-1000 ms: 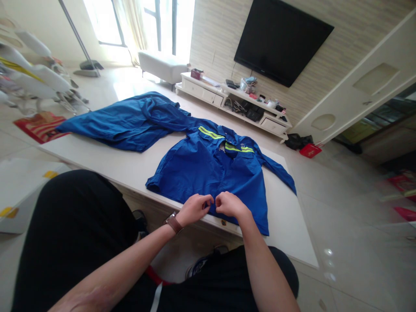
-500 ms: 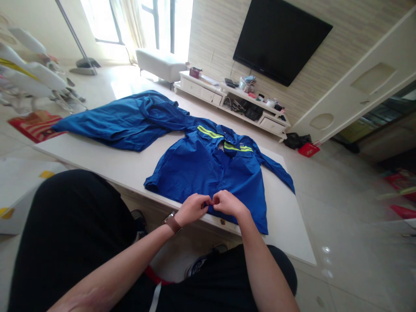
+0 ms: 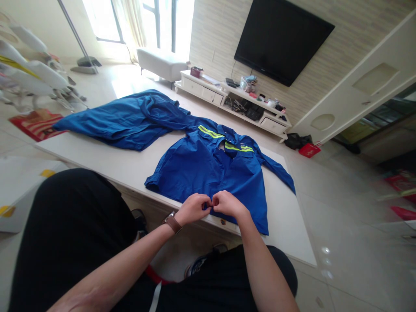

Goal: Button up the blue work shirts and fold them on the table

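Observation:
A blue work jacket (image 3: 208,169) with yellow-green reflective stripes lies spread over a white table (image 3: 286,221), its collar away from me and its bottom hem along the near edge. At the middle of that hem my left hand (image 3: 195,206) pinches the cloth, fingers curled. My right hand (image 3: 227,203) pinches right beside it, the fingertips of both hands almost touching. What exactly lies between the fingertips is hidden. Left of the jacket, blue trousers (image 3: 120,119) lie crumpled on the table, partly against the jacket's sleeve.
Beyond the table stands a white TV cabinet (image 3: 201,89) with small items on it, below a wall-mounted television (image 3: 282,39). A grey bench (image 3: 162,63) is by the window. A red bag (image 3: 34,123) sits on the floor at left, near a white box (image 3: 19,186).
Both hands stay pinched at the jacket's hem with barely any movement. The camera view has shifted very slightly.

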